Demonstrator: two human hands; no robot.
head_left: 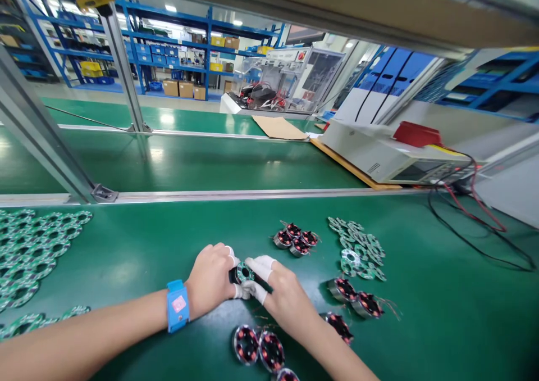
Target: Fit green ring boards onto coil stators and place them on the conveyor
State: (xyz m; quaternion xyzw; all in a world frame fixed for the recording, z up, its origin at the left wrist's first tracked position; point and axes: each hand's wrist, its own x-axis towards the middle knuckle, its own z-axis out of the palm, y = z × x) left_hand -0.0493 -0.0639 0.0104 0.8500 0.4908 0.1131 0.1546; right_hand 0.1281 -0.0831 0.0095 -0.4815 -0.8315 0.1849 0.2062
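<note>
My left hand (213,277), with a blue wrist strap (177,306), and my right hand (280,288) meet over the bench, white covers on several fingertips. Between them they grip a green ring-shaped circuit board (245,272) from both sides. Something black shows beneath and beside the board; my fingers hide most of it. Nearest below my hands stand motor stators with copper windings (246,345). Beyond my right hand a cluster of stators (296,239) sits close together. More stators (355,299) stand to the right, some partly behind my right forearm.
Many green ring boards (31,252) lie in rows at the left. A loose pile of ring boards (357,249) lies at the right. Behind the green bench (138,235) runs a metal rail (236,195). A grey instrument (391,153) with cables (480,240) stands at the back right.
</note>
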